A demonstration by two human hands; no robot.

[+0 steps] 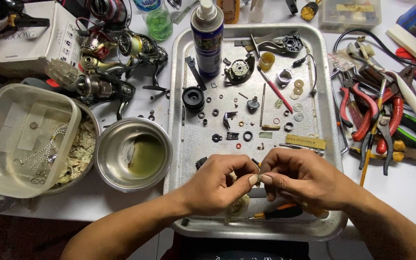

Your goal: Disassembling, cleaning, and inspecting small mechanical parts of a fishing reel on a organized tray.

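Note:
My left hand [220, 183] and my right hand [302, 178] meet fingertip to fingertip over the near end of a metal tray [319, 86]. Together they pinch a tiny part [258, 179], mostly hidden by the fingers, so its kind is unclear. Under the hands lie a crumpled tissue [237, 208] and a screwdriver with an orange and black handle [281, 212]. Spread over the tray are several small washers, rings and black reel parts [246, 136], a black spool [193, 98] and a reel body piece [240, 70].
A spray can [207, 38] stands at the tray's far left. A steel bowl with greenish liquid [133, 154] and a clear plastic tub [22, 139] sit left. Fishing reels [111, 62] lie at far left; pliers and cutters [386, 115] are piled on the right.

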